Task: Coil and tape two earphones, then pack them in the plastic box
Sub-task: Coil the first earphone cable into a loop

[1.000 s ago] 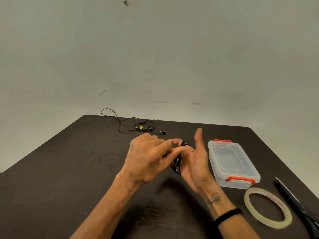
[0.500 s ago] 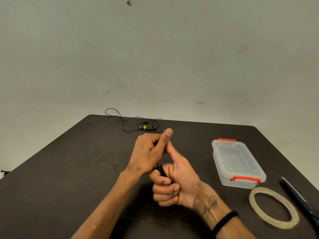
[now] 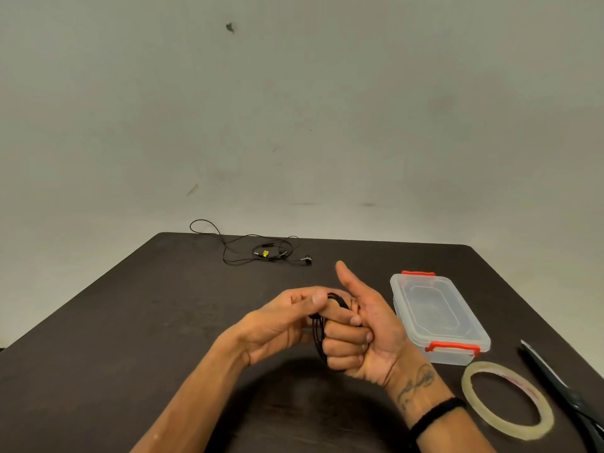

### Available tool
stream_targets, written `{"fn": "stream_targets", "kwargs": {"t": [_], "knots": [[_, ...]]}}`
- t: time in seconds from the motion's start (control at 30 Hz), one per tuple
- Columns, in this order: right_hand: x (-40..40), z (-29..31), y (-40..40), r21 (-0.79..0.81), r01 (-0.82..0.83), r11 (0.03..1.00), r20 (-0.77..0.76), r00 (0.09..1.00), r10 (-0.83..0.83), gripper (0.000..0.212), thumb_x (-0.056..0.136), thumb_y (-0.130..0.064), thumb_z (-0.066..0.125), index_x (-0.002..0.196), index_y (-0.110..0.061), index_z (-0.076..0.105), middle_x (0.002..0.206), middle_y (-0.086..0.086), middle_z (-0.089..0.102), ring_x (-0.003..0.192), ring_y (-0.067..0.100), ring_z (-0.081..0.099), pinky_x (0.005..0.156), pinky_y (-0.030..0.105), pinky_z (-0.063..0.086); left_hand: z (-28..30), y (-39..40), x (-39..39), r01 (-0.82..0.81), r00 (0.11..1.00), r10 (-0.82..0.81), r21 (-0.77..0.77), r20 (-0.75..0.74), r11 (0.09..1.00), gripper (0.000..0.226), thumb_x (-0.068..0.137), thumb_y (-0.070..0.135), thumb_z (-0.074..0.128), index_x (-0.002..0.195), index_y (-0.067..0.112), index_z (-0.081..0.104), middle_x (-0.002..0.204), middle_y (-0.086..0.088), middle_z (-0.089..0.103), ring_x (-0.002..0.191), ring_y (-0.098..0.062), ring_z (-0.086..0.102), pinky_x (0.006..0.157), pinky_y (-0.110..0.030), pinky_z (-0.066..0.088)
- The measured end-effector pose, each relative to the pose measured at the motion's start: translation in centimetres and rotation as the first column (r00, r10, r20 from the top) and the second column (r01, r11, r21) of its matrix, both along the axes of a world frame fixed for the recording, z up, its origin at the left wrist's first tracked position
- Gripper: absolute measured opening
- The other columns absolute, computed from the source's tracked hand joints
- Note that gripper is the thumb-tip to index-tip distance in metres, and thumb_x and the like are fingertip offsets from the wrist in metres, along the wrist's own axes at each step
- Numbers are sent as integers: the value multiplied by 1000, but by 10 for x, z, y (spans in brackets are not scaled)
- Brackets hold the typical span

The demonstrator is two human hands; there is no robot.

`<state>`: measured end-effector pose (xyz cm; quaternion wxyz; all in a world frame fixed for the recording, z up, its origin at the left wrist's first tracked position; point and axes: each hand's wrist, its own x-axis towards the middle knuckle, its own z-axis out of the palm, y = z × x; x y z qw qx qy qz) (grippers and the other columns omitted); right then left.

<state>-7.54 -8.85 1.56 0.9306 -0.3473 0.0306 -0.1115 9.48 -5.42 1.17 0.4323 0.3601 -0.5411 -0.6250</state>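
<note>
Closest to you, the tape roll (image 3: 507, 400) and scissors (image 3: 565, 390) lie on the counter (image 3: 130, 322) by your right wrist, so they're handy once the coil's done. Your right hand (image 3: 359, 335) has its fingers curled with the first earphone (image 3: 318, 335) looped round them, thumb sticking up; your left hand (image 3: 284, 318) pinches the cord at the top of the loops. I'd keep the turns snug and even, and pinch the bundle before sliding it off. The plastic box (image 3: 438, 318), lid on, sits just right of your hands. The second earphone (image 3: 261, 251) lies tangled at the far edge.
</note>
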Motion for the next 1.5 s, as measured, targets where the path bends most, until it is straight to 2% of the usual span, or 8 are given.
{"fn": "stream_targets", "kwargs": {"t": [0.3,0.53,0.8,0.9,1.03,1.2,1.3,1.5], "knots": [[-10,-3,-10,14,81,997,62,995,-82,73,103,-72,39,55,-17,31,40,-3,16,35,9,14,40,23,18,-8,-4,-16,-162,987,162,-42,-15,986,69,82,65,74,118,6,71,105,-16,65,101,-34,58,91,-49,51],[-15,-8,-14,11,130,991,26,991,-131,74,103,-70,41,53,-16,34,41,-2,26,36,10,21,39,23,22,-9,-6,-2,-86,990,99,-124,104,989,39,100,25,62,123,-6,63,110,-15,65,104,-26,64,87,-37,59],[-15,-3,-18,31,227,973,-28,974,-226,75,107,-61,42,55,-9,54,39,2,48,32,10,39,34,19,34,-7,-6,-16,-108,987,123,-146,105,983,28,102,36,49,105,9,55,95,-13,53,90,-25,52,84,-43,46],[-10,-1,-17,-184,512,839,-224,809,-543,64,102,-59,50,57,-12,54,46,3,49,35,11,42,35,21,34,-10,-10,-16,-194,963,223,-187,153,963,27,108,36,46,100,13,55,94,-12,57,87,-26,55,82,-42,48],[-2,-6,-17,-370,625,687,-235,652,-721,56,102,-56,52,77,-10,69,71,12,67,58,18,60,58,29,52,-9,-12,-12,-291,868,395,-335,301,896,25,113,27,37,97,13,50,81,4,51,73,-13,47,67,-28,46],[5,-6,-14,-509,651,563,-110,600,-792,38,95,-38,72,115,-6,73,94,16,78,83,27,73,79,39,62,-12,-13,-3,-375,800,497,-367,336,851,28,112,31,38,101,6,44,82,-7,42,72,-20,41,67,-41,40],[5,-11,-15,-746,576,334,-37,465,-885,34,90,-24,82,123,-20,72,103,7,82,97,24,79,97,48,61,-11,-14,2,-391,793,513,-372,329,842,30,112,34,37,101,7,44,83,-6,46,72,-20,42,67,-42,40],[1,-11,-17,-904,423,60,97,340,-935,20,94,-21,78,102,-39,77,93,-9,82,88,8,78,80,33,65,-13,-16,7,-406,791,524,-370,316,835,31,112,34,38,99,8,46,87,-5,52,71,-20,43,67,-41,39]]}}
